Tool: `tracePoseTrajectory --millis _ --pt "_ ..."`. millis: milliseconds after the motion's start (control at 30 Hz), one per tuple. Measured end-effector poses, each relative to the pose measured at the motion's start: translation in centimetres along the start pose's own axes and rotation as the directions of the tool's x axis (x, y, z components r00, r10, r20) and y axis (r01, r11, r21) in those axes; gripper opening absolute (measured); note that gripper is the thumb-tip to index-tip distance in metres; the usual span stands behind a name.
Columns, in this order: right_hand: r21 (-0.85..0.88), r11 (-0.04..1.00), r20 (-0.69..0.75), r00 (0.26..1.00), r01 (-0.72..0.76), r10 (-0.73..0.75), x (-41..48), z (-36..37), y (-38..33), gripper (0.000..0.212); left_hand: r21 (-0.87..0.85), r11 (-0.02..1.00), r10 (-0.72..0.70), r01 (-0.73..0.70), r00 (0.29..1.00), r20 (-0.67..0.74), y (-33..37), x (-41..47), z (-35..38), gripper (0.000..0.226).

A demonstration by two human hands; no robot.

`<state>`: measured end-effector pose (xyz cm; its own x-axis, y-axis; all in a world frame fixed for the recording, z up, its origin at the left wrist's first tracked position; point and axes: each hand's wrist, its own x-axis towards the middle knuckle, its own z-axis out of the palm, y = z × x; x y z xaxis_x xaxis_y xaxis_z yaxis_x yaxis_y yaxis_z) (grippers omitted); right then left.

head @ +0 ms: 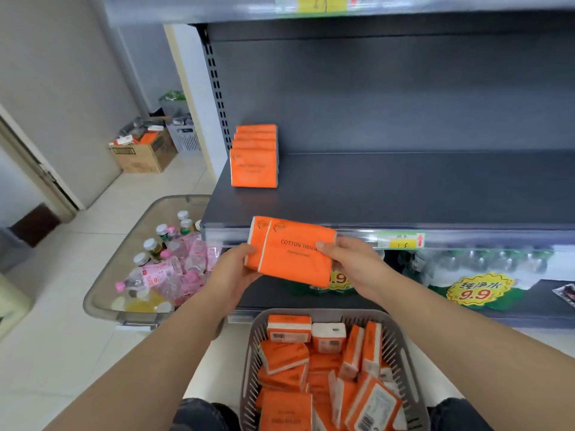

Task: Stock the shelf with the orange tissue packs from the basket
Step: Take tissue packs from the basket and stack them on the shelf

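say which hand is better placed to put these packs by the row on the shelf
Probably left: the left hand grips the held packs on the side nearer the row; the right hand is farther.

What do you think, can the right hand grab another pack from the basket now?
Probably not yet: the right hand grips the held packs with the left hand. Nothing covers the basket, though.
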<state>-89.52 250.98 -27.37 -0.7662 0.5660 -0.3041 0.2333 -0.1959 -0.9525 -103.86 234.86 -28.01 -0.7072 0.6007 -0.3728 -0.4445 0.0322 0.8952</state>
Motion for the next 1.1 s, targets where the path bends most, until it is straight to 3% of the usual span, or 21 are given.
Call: tracePoseTrajectory --millis 100,233,400,533,767,1100 --pt "-0.053 0.998 -0.018 0.999 0.036 -0.037 0.5 1.3 -1.4 0.022 0.023 0.998 0.064 -0.066 0.995 0.080 1.0 0.1 -0.2 0.025" --pt "-0.142 0.985 -0.042 0.994 0.093 -0.100 1.2 2.9 -3.2 0.027 0.029 0.995 0.090 -0.095 0.985 0.149 2.4 0.6 -0.8 0.055" --pt "-0.206 0.967 -0.043 0.986 0.152 -0.164 2.6 4.1 -5.1 0.026 0.009 0.994 0.104 -0.105 0.990 0.095 4.2 2.0 -1.4 0.078" --pt "-0.210 0.961 -0.050 0.979 0.182 -0.196 4.4 4.8 -5.8 0.040 0.002 0.987 0.161 -0.161 0.985 0.063 5.7 3.6 -1.6 0.075" --pt "-0.042 0.990 0.106 0.986 0.134 -0.128 8.5 5.3 -6.7 0.043 -0.043 0.984 0.178 -0.174 0.980 0.087 7.1 6.9 -1.8 0.070" --pt "-0.045 0.983 0.036 0.984 0.177 -0.176 14.2 6.1 -7.2 0.044 0.165 0.970 0.150 -0.176 0.976 0.158 8.4 13.1 -3.6 0.066"
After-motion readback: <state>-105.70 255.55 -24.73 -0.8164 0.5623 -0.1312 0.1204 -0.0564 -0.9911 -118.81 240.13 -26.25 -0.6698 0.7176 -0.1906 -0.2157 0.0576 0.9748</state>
